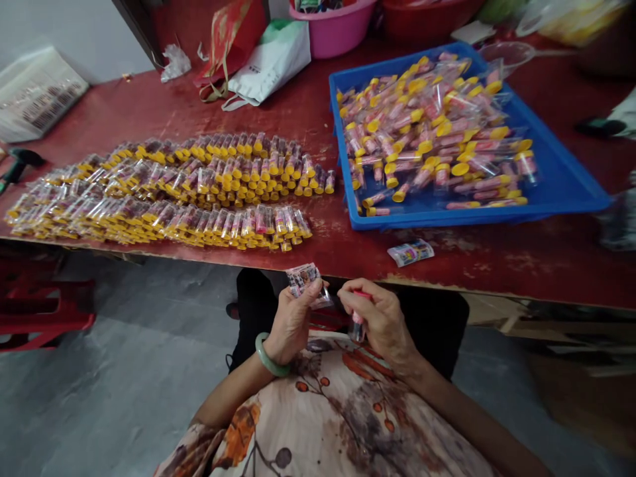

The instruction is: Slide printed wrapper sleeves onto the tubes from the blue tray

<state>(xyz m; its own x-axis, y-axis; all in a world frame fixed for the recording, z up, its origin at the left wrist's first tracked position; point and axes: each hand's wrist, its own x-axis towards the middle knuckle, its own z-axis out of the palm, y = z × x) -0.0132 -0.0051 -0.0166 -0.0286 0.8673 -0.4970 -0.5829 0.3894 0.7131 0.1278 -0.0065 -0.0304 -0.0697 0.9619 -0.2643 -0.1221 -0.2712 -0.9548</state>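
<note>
My left hand (pixel 293 315), a green bangle at its wrist, pinches a small stack of printed clear plastic sleeves (pixel 302 277) between thumb and fingers. Beside it, my right hand (pixel 385 321) is closed around a small tube (pixel 358 329) with a reddish-pink top and a clear lower end. Both hands are above my lap, just short of the table edge, close but apart. On the table ahead of my right hand lies a flat pile of printed sleeves (pixel 411 252).
A blue tray (pixel 477 222) holds a heap of pink tubes with yellow ends (pixel 422 132). Stacked rows of wrapped tubes (pixel 199 192) line the red table (pixel 318 245) at left. Bags (pixel 273 63) and a pink basin (pixel 338 30) stand behind. Red stools (pixel 44 311) are at lower left.
</note>
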